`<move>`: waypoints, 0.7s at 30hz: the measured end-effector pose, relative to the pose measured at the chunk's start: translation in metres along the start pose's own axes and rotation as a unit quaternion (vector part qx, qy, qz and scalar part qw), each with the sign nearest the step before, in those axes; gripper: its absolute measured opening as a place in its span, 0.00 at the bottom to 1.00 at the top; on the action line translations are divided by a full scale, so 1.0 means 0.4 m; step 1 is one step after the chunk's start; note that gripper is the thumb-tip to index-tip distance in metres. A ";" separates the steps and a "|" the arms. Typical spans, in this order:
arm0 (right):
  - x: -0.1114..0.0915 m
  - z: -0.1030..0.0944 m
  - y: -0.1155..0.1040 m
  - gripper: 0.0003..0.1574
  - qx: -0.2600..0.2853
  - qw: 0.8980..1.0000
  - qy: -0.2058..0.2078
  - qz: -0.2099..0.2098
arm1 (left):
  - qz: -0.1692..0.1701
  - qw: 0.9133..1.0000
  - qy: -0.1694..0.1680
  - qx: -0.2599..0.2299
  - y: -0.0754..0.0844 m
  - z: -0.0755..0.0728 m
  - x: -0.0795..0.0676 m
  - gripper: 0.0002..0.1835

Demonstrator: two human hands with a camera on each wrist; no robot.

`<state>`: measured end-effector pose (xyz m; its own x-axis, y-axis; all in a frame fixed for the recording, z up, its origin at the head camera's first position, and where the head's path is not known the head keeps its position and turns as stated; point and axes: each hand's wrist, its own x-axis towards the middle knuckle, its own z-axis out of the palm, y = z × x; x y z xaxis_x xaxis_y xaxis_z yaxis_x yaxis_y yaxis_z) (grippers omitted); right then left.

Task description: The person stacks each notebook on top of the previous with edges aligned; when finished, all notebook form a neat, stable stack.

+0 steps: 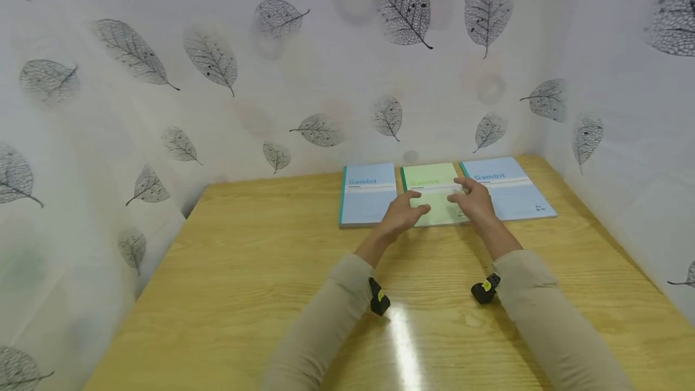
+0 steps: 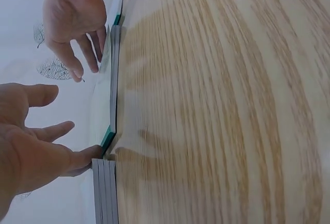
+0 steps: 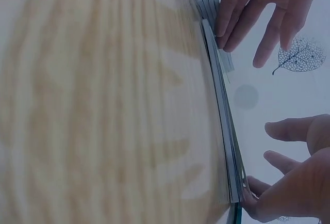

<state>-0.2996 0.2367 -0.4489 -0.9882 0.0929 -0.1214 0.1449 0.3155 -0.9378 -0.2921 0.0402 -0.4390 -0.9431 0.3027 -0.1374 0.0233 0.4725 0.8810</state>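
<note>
Three "Gambit" notebook stacks lie in a row at the table's back: a blue stack (image 1: 359,205) on the left, a green stack (image 1: 441,210) in the middle, another blue stack (image 1: 518,198) on the right. My left hand (image 1: 400,215) is over the green stack's left side, fingers spread; in the left wrist view its lower fingers touch near the green spine (image 2: 107,139), beside the left blue stack (image 2: 104,193). Over the right side is my right hand (image 1: 476,201), thumb and fingers apart. Its lower fingertips touch the edge of the green stack (image 3: 223,113) in the right wrist view.
The wooden table (image 1: 244,270) reaches toward me, with a bright reflection near its front. A pale curtain (image 1: 326,77) with leaf prints hangs behind and at both sides. Black devices with yellow marks sit on both wrists.
</note>
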 end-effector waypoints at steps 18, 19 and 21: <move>-0.021 -0.018 -0.039 0.40 -0.129 0.991 -0.034 0.030 | -0.011 0.998 0.013 0.056 0.030 0.056 0.003 0.29; -0.021 -0.017 -0.038 0.40 -0.129 0.991 -0.035 0.031 | -0.013 0.998 0.015 0.052 0.031 0.059 0.005 0.29; -0.021 -0.017 -0.033 0.39 -0.132 0.990 -0.033 0.032 | -0.024 0.999 0.020 0.042 0.033 0.064 0.008 0.29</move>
<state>-0.2930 0.2381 -0.4333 -0.9764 0.0617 -0.2068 0.2063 0.5473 -0.8111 -0.2864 0.0686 -0.4396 -0.9565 0.2452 -0.1580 0.0044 0.5538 0.8326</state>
